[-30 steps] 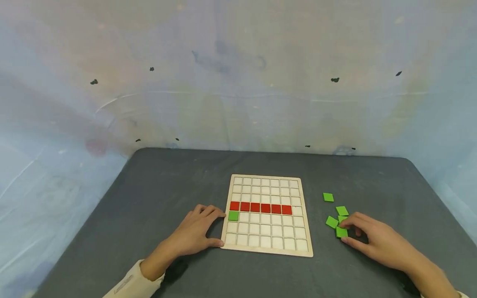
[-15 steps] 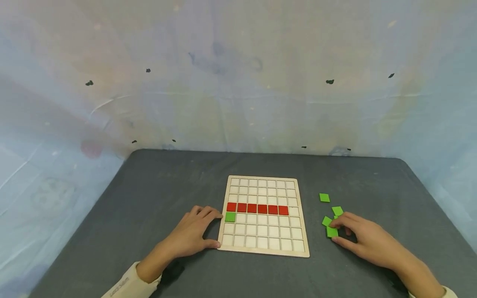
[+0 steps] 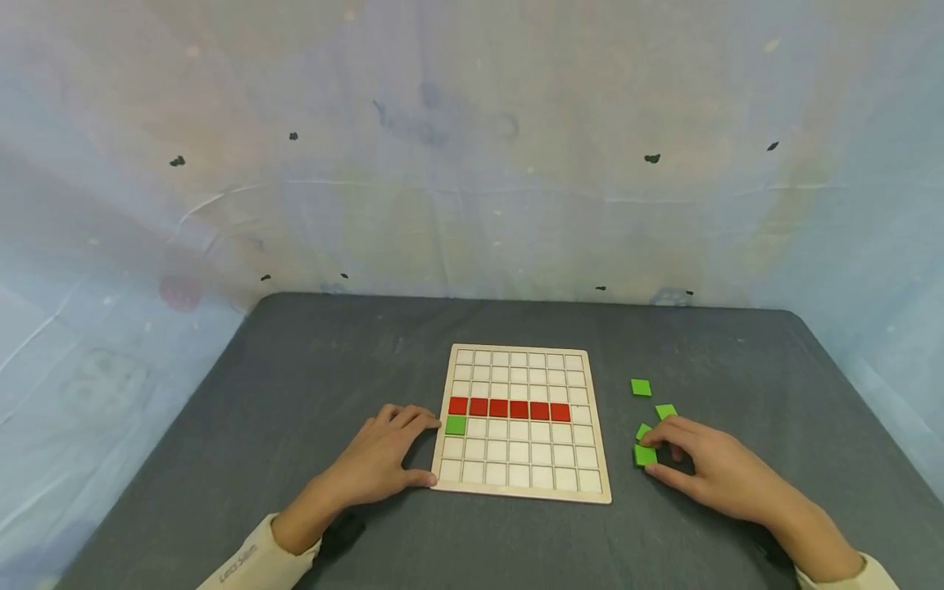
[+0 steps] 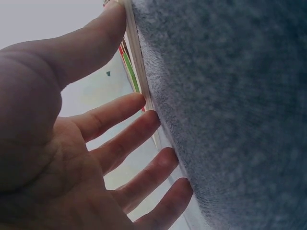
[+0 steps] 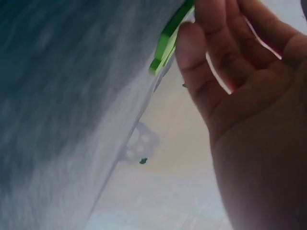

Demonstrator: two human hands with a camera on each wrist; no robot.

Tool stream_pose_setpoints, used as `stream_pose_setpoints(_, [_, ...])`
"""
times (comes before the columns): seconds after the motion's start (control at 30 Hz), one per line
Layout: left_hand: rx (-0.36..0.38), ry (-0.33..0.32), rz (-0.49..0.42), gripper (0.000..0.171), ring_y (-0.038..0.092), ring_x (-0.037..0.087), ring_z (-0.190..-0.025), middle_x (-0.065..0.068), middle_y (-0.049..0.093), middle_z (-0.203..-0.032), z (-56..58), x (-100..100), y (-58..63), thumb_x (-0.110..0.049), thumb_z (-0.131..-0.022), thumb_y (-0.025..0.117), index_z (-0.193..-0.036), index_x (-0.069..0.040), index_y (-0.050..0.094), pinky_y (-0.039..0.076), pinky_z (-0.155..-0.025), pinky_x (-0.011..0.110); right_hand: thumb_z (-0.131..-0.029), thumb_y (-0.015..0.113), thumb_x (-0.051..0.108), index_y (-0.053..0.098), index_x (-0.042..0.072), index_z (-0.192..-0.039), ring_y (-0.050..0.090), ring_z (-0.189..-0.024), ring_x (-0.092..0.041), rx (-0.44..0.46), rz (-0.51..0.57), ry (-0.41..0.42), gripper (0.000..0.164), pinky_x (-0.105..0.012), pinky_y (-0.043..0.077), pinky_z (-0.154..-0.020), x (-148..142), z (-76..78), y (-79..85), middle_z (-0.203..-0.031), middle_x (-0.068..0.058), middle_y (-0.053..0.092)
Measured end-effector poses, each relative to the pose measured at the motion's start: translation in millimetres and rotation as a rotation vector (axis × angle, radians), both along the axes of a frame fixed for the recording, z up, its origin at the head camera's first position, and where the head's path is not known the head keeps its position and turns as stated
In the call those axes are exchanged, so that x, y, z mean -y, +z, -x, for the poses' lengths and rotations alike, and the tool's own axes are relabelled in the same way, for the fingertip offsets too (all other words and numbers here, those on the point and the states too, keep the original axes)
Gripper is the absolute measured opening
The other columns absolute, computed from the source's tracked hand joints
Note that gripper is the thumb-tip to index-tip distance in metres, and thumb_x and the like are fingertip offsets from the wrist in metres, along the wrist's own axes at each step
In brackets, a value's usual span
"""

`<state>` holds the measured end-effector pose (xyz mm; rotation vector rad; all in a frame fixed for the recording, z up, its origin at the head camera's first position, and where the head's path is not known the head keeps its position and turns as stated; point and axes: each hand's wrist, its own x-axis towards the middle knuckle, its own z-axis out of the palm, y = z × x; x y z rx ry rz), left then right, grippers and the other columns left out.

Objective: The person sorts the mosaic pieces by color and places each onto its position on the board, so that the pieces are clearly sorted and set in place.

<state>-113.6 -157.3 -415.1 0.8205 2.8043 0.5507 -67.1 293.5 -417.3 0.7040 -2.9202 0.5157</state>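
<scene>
A pale wooden grid board (image 3: 519,451) lies flat on the dark table, with a row of red tiles (image 3: 498,408) and one green tile (image 3: 455,425) just below the row's left end. My left hand (image 3: 379,459) rests at the board's left edge, its thumb at the near left corner. In the left wrist view its fingers (image 4: 127,143) are spread and nearly straight. Right of the board, my right hand (image 3: 726,471) pinches a loose green tile (image 3: 645,456) between thumb and fingertips, close over the table. The right wrist view shows green tile edges (image 5: 165,45) beside the fingertips.
More loose green tiles lie around the right hand: one farthest back (image 3: 641,388), one by the knuckles (image 3: 666,411), and one partly hidden by a finger (image 3: 642,431). The dark table (image 3: 354,344) ends at a pale, patterned fabric backdrop (image 3: 472,164).
My right hand has slid left toward the board, taking the pinched green tile with it; a neighbouring tile has become more covered. My left hand keeps its place on the board. The head view shifted slightly.
</scene>
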Motion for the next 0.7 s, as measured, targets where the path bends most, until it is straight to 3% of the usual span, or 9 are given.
stream_pose_setpoints(0.37, [0.002, 0.003, 0.009, 0.067, 0.047, 0.028, -0.122, 0.000, 0.053, -0.140, 0.1, -2, -1.1, -0.044, -0.079, 0.081, -0.137, -0.021, 0.057, 0.041, -0.095, 0.056, -0.089, 0.073, 0.044, 0.066, 0.038, -0.107, 0.045, -0.074, 0.010, 0.008, -0.041, 0.046, 0.020, -0.020, 0.043, -0.063, 10, 6.6, -1.1, -0.098, 0.024, 0.057])
stream_pose_setpoints(0.7, [0.003, 0.016, 0.006, 0.067, 0.047, 0.027, -0.123, -0.001, 0.054, -0.139, -0.7, -1, -1.0, -0.044, -0.078, 0.082, -0.136, -0.021, 0.057, 0.041, -0.095, 0.055, -0.090, 0.072, 0.043, 0.066, 0.038, -0.107, 0.046, -0.074, 0.010, 0.001, -0.014, 0.050, 0.019, -0.020, 0.043, -0.063, 16, 8.4, -1.7, -0.097, 0.026, 0.056])
